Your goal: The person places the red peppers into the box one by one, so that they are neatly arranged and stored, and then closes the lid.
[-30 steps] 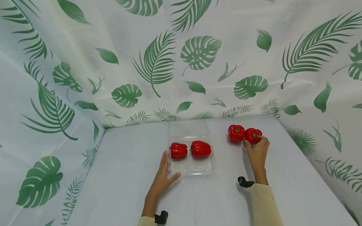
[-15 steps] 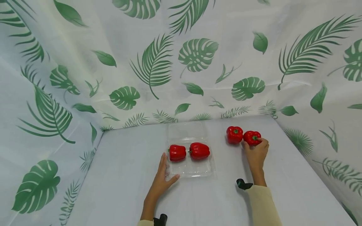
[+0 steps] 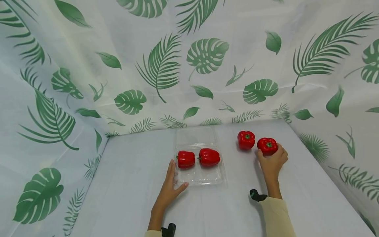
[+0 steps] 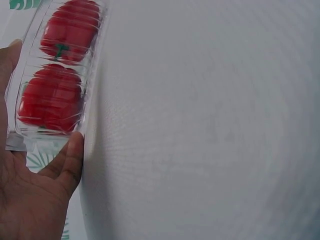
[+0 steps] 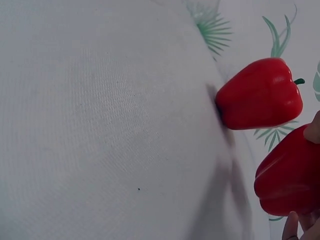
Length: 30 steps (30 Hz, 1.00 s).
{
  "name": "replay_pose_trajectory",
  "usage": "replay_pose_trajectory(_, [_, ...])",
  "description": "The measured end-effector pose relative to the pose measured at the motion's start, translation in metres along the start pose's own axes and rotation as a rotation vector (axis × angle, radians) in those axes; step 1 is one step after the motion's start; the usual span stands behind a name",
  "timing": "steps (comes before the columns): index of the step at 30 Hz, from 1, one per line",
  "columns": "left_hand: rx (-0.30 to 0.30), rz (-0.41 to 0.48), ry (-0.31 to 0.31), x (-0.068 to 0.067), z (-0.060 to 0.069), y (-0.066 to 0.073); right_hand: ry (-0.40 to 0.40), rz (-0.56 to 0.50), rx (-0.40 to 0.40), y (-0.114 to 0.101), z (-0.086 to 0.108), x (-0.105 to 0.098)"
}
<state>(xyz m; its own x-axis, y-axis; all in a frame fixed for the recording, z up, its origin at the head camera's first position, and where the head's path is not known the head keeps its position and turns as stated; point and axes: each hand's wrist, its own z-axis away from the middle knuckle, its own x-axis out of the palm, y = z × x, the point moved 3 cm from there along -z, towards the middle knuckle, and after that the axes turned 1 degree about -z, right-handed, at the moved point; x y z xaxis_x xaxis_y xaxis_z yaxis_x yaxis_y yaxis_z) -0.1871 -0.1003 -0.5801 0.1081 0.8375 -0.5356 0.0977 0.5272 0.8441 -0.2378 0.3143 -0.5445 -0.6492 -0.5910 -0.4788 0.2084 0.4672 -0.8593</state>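
White table (image 3: 127, 197) bears clear container (image 3: 205, 179), lid folded back. Left hand (image 3: 167, 193), thumb spread from straight fingers, touches container's left side. Right hand (image 3: 271, 163), fingers curled, grips one red pepper (image 3: 267, 145); loose pepper (image 3: 246, 140) stands just beside, apart. Two peppers (image 3: 209, 157) lie in container.

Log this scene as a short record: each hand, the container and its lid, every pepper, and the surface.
Left hand: fingers straight, at the container's left side
Right hand: gripping the held pepper
Clear container: open
Lid: folded back on the far side
Contents: left pepper and right pepper, lying on their sides
Loose pepper: upright, left of the held pepper, not touching it
Pepper color: all four red
Surface: white table
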Motion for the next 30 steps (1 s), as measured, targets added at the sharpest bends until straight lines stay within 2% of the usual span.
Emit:
replay_pose_trajectory(12, [0.009,-0.004,0.003,-0.001,-0.001,0.001,0.035,-0.088,-0.111,-0.005,0.007,-0.004])
replay_pose_trajectory(18, [0.002,0.002,-0.002,0.000,0.000,0.000,0.034,-0.168,-0.074,-0.004,0.011,-0.003])
replay_pose_trajectory(25, [0.001,-0.008,0.005,0.000,-0.001,0.001,0.017,-0.224,-0.097,-0.009,0.016,-0.004])
replay_pose_trajectory(30, [-0.005,-0.003,0.004,0.001,0.000,0.000,-0.020,-0.279,-0.080,-0.012,0.022,-0.005])
